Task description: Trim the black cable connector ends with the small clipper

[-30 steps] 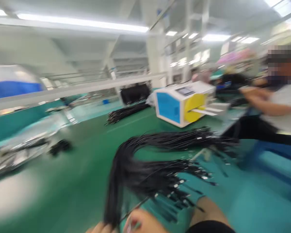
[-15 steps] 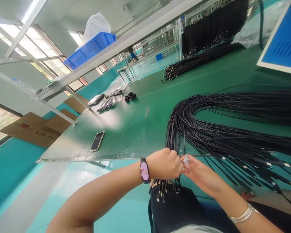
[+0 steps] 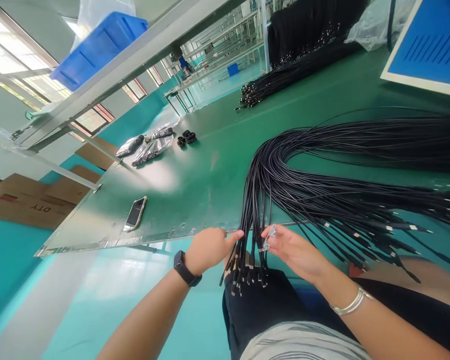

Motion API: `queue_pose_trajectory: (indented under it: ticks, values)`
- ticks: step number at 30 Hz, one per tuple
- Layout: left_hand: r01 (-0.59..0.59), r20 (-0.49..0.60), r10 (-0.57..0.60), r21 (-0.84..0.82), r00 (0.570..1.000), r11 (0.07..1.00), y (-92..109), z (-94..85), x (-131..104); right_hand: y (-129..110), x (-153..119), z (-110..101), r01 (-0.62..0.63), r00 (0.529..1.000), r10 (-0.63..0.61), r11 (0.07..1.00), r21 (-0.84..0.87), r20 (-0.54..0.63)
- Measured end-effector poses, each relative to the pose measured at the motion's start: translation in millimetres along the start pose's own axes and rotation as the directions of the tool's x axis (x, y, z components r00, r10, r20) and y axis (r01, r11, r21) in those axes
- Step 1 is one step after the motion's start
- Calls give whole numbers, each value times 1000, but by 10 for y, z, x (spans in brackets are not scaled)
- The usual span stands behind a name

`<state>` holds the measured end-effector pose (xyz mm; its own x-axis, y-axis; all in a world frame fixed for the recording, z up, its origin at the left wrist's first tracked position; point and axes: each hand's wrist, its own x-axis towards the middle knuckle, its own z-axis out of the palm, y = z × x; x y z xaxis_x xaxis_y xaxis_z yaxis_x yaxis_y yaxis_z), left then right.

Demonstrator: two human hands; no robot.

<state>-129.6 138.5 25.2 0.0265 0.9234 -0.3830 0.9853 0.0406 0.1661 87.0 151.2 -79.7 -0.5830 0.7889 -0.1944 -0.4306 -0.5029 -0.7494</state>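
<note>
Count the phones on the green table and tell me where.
1. The phone lies on the table near its front edge, left of the left hand. The cables could hide another.

Letters "DTY" (image 3: 41,208) on a brown cardboard box (image 3: 20,204)

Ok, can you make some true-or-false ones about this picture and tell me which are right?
1. A phone lies on the green table. True.
2. The cables are bright red. False: the cables are black.
3. The right hand holds a small shiny thing. True.
4. The wristband is on the right wrist. False: the black wristband is by the left hand.
5. A cardboard box has letters on it. True.
</note>
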Motion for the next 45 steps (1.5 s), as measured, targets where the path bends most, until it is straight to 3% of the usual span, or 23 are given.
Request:
queue_pose_trajectory:
  ticks: [6,10,13,15,17,19,20,23,25,28,35,39,45]
  values:
    - [-77,15,88,-365,996,928,146,274,52,-95,-104,51,14,1000,-14,1000,-18,6]
    - [-102,-31,98,-391,995,915,100,100,54,-140,-193,-45,48,996,-51,998,-44,-67]
    - [-93,-65,77,-292,995,952,46,-92,-6,-143,-215,-49,66,993,-71,996,-58,-89]
    - [-47,-140,18,-211,990,976,57,-110,-97,-135,-205,-5,71,994,-77,995,-69,-80]
    - [-9,-299,-30,-130,954,992,111,-7,-240,-127,-192,43,72,994,-80,992,-99,-77]
    - [-48,-461,21,-47,887,998,191,196,-416,-127,-195,61,67,993,-81,986,-152,-88]
    - [-110,-466,83,-31,881,993,235,322,-500,-132,-206,52,61,992,-79,981,-182,-95]
    - [-88,-246,30,-228,969,970,361,724,-663,-175,-277,-29,22,992,-53,964,-264,-112]
    - [4,-157,-90,-475,983,880,418,966,-662,-215,-334,-103,-13,993,-24,952,-305,-117]
    - [26,-78,-141,-787,987,616,451,1259,-529,-243,-395,-195,-56,992,15,942,-332,-125]
    - [27,26,-9,-983,1000,181,630,1750,-177,-87,-432,-270,-70,988,24,952,-298,-154]
    - [87,88,54,-996,995,18,793,1789,-177,-61,-451,-265,-83,984,30,950,-301,-175]
    - [231,201,196,-962,960,-143,925,1542,-366,-241,-589,-219,-38,976,-36,944,-329,-215]
